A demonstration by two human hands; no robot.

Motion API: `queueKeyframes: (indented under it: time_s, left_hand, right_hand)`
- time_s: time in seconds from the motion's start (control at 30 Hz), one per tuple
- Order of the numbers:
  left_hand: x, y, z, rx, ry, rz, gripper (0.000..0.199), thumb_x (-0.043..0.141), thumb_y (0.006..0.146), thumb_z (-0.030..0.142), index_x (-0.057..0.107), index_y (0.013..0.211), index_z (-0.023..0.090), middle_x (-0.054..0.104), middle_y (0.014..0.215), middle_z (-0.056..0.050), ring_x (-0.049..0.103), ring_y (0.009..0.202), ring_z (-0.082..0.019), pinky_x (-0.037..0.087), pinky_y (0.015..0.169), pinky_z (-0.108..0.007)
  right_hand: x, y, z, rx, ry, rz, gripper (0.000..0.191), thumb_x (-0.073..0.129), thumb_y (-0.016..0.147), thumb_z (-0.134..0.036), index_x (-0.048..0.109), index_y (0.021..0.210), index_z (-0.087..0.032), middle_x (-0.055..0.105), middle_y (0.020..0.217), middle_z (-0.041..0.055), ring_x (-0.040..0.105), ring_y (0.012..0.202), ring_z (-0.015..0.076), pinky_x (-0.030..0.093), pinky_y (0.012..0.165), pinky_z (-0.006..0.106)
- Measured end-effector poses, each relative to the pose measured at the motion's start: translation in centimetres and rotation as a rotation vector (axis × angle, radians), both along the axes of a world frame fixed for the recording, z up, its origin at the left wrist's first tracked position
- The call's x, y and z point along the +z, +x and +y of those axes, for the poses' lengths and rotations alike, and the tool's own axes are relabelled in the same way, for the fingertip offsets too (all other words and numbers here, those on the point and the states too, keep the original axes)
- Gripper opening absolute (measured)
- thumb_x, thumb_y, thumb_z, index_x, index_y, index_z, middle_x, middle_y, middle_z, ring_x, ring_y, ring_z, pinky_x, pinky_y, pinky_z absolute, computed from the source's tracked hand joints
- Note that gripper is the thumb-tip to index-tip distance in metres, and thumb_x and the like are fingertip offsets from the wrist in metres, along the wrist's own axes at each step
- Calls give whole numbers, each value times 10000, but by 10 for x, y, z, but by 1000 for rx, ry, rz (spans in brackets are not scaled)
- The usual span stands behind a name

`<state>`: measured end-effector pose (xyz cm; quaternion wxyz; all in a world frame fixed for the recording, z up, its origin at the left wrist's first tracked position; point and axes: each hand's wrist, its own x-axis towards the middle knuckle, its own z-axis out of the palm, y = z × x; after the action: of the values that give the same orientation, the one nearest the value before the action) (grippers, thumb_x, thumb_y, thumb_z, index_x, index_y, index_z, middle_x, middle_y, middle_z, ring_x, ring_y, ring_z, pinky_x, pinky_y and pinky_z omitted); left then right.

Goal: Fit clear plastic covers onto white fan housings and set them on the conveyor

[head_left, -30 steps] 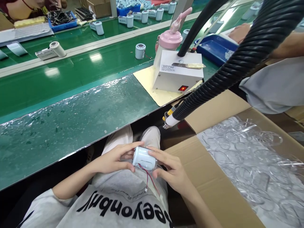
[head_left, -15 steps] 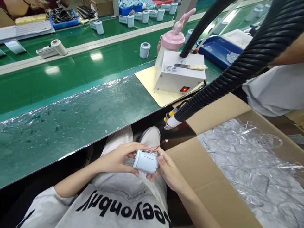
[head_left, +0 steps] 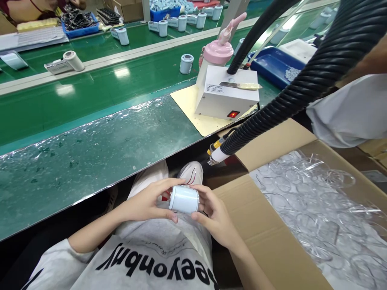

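Note:
A light blue cylinder (head_left: 184,199) lies sideways above my lap, between my two hands. My left hand (head_left: 154,201) grips its left end, fingers over the top and thumb below. At the right end, my right hand (head_left: 213,213) holds it with curled fingers and thumb. Thin red and dark wires (head_left: 191,177) rise behind the cylinder. The black ribbed hose (head_left: 272,108) ends in a metal nozzle (head_left: 212,160) above and right of my hands.
A green bench (head_left: 99,149) runs ahead, with a white box unit (head_left: 228,94) and a pink-lidded bottle (head_left: 217,52). On the right, a carton (head_left: 250,225) holds clear plastic discs. Similar cylinders (head_left: 186,64) stand on the belt. Another person's sleeve (head_left: 350,108) is at right.
The cylinder has turned, so its wires now show behind it instead of across its top. My right hand's fingers and thumb have shifted on its right end.

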<state>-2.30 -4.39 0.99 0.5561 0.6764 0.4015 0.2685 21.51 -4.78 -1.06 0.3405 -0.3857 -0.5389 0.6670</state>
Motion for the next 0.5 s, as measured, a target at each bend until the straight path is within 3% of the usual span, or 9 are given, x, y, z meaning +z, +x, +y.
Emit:
queueKeyframes:
  time_s: [0.13,0.23,0.3,0.4,0.5]
  left_hand:
    - [0,-2,3,-100,230,-18,690,781,829,209,505,1447,343,471,1558,-109,498,1397,-300,442,1132,-456]
    - [2,0,3,-74,200,-19,637,752,828,147,543,1407,309,555,1472,-116,563,1323,-287,507,1060,-420]
    - [4,1,2,-30,86,-15,647,786,796,189,550,1392,271,600,1386,-130,599,1256,-295,561,967,-389]
    - [4,3,-1,37,-136,-62,664,812,778,289,540,1382,234,634,1259,-122,666,1072,-254,595,846,-342]
    - [1,2,-4,48,-290,-120,723,824,763,408,523,1387,202,679,1093,-92,682,838,-193,586,745,-312]
  right_hand:
    - [1,-2,2,17,-201,74,600,755,781,-668,554,1139,-231,702,941,51,692,721,181,603,619,269]
    - [0,-1,2,65,-194,49,586,625,843,-735,571,1116,-219,690,840,32,648,606,160,585,566,272]
    - [-1,2,2,57,-74,-6,626,564,866,-756,568,1206,-230,711,980,72,690,736,199,606,639,301]
    - [-1,8,1,62,190,-120,676,676,869,-640,477,1416,-297,578,1412,111,615,1215,290,566,967,391]
    - [0,12,0,110,331,-173,644,755,887,-429,462,1453,-335,537,1477,84,548,1323,282,499,1072,391]
